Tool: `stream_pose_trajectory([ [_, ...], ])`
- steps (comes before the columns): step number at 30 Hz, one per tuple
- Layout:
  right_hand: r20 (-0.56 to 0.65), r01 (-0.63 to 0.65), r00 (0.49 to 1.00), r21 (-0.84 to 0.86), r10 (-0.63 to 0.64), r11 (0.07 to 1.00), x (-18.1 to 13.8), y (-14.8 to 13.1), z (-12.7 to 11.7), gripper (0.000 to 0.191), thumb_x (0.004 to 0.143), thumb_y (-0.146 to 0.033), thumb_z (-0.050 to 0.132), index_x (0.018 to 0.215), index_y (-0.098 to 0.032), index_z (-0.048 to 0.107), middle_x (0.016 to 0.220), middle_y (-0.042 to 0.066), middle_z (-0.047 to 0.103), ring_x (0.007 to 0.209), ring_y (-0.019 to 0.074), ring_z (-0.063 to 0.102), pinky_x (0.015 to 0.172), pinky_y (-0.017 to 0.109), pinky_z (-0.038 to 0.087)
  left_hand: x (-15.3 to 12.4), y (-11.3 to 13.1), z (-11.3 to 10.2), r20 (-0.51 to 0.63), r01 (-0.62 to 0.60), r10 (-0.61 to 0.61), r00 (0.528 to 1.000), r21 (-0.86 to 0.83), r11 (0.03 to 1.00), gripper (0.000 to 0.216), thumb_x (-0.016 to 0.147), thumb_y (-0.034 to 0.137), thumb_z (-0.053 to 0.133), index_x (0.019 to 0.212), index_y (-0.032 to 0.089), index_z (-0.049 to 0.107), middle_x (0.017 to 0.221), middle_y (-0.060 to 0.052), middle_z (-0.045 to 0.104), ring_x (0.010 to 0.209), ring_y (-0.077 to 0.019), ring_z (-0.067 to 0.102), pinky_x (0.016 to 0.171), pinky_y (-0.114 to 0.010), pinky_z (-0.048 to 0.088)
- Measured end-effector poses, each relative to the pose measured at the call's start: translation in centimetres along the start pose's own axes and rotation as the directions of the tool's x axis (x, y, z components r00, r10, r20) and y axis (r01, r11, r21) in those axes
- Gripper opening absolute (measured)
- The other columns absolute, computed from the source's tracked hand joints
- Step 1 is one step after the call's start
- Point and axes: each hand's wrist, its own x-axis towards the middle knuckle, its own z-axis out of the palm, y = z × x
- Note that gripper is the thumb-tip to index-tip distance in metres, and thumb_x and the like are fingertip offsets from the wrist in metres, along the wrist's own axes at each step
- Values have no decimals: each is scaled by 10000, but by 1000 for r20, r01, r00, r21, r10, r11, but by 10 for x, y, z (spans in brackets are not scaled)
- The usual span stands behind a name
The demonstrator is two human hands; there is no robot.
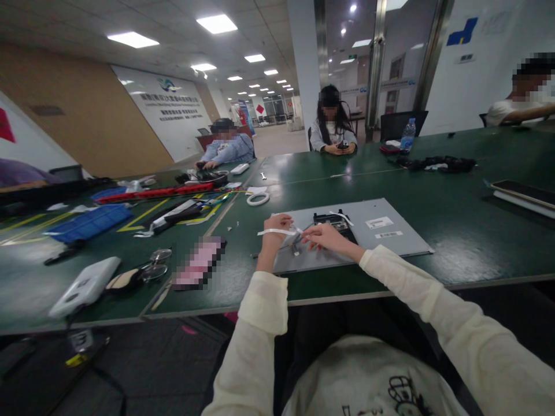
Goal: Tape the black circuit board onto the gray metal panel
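A flat grey panel (373, 211) lies on the table in front of me, with a black circuit-board assembly (347, 231) on its back. Both of my hands are close together above its left part. Across my left hand (273, 237) runs a narrow white tape strip (277, 231); the fingers are curled, and what they pinch is too small to make out. My right hand (326, 237) pinches the strip's right end at the fingertips. Below the hands hangs a thin cable with a small pale connector (296, 252). Another white strip (342, 216) lies over the board.
Left of the panel lie a pink phone (200, 263), glasses (156, 264), a white device (85, 286) and a white tape roll (258, 199). Farther off are a blue tray (91, 222) and a water bottle (408, 136). Several people sit around the green table (468, 231).
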Motion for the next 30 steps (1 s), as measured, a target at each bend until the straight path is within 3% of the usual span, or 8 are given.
stream_pose_trajectory([
  [5, 87, -140, 988, 206, 125, 968, -6, -3, 7, 161, 804, -115, 630, 946, -133, 704, 918, 77, 724, 703, 123, 681, 510, 157, 473, -5, 4, 1, 137, -238, 204, 969, 320, 917, 270, 817, 199, 512, 982, 187, 725, 972, -96, 741, 934, -237, 680, 876, -352, 507],
  [9, 198, -277, 954, 295, 225, 914, -5, -1, 3, 136, 798, -112, 644, 923, -124, 697, 841, 81, 711, 732, 130, 677, 574, 174, 512, -8, 7, 3, 259, -370, 278, 925, 451, 812, 318, 885, 255, 458, 1065, 205, 714, 1024, -106, 733, 939, -249, 675, 859, -339, 486],
  [17, 329, -374, 909, 366, 258, 852, 0, -4, -5, 101, 792, -97, 626, 852, -135, 698, 823, 59, 686, 648, 95, 585, 455, 136, 419, -3, -1, 7, 319, -419, 288, 903, 503, 755, 298, 894, 272, 475, 1067, 227, 714, 1005, -96, 733, 912, -231, 673, 821, -293, 466],
  [24, 345, -417, 891, 370, 294, 830, 2, -6, -7, 101, 716, -93, 697, 810, -132, 693, 790, 49, 678, 566, 74, 527, 362, 106, 304, -3, 5, 10, 363, -425, 255, 896, 541, 725, 282, 897, 244, 490, 1085, 219, 698, 979, -102, 729, 905, -221, 671, 807, -274, 466],
  [30, 376, -474, 859, 330, 347, 816, 1, -11, -6, 52, 766, -110, 661, 791, -76, 632, 806, 89, 685, 488, 35, 481, 297, 77, 243, -6, 15, 12, 408, -424, 190, 893, 620, 661, 340, 889, 143, 482, 1183, 216, 635, 1030, -109, 713, 979, -211, 657, 844, -275, 468],
])
